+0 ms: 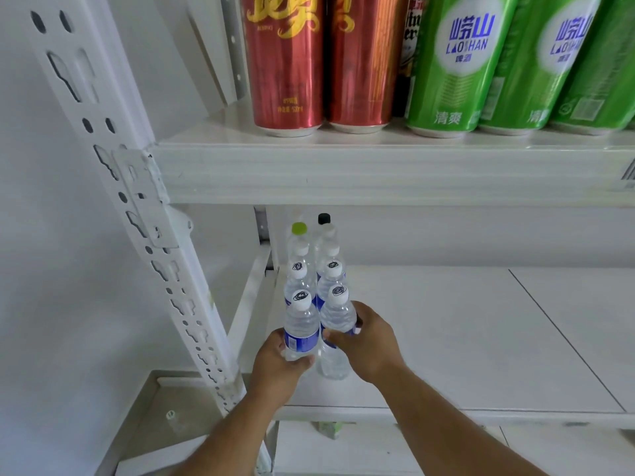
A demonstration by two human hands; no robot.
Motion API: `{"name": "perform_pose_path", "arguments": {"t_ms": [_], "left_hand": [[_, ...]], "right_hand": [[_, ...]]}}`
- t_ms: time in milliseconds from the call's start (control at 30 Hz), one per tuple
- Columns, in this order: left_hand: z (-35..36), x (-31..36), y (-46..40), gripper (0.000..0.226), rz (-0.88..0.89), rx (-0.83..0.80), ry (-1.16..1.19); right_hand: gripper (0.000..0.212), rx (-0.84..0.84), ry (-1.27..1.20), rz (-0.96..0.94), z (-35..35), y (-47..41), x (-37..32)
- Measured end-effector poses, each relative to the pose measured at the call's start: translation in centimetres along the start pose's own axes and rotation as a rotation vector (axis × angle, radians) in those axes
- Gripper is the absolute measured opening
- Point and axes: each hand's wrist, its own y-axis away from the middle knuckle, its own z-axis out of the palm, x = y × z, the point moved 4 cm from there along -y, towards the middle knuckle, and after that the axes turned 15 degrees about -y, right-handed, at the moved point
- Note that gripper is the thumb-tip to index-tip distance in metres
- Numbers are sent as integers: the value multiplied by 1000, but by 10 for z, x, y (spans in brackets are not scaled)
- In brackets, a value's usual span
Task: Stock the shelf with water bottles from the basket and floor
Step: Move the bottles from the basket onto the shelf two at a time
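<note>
Left hand (280, 360) grips front-left water bottle (301, 329); right hand (367, 341) wraps front-right bottle (338, 316). Both stand on lower shelf (464, 338), heading two rows running back. Slotted upright post (144, 207) just left; red cans (285, 63) and green cans (450, 63) overhead.

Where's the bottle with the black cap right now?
In the head view, the black-capped bottle stands at the back of the right-hand row of water bottles, on the lower shelf near its left end, beside the green-capped bottle.
</note>
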Motion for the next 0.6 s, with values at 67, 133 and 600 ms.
{"name": "perform_pose_path", "arguments": {"t_ms": [67, 133, 600], "left_hand": [[2, -2, -4, 50, -1, -5, 18], [3, -4, -6, 50, 1, -7, 21], [4, -7, -4, 58, 31, -67, -117]], "right_hand": [[26, -2, -5, -6, 1, -1, 1], [28, -12, -12, -16, 4, 0, 2], [30, -1, 34, -13, 3, 6, 15]]}}
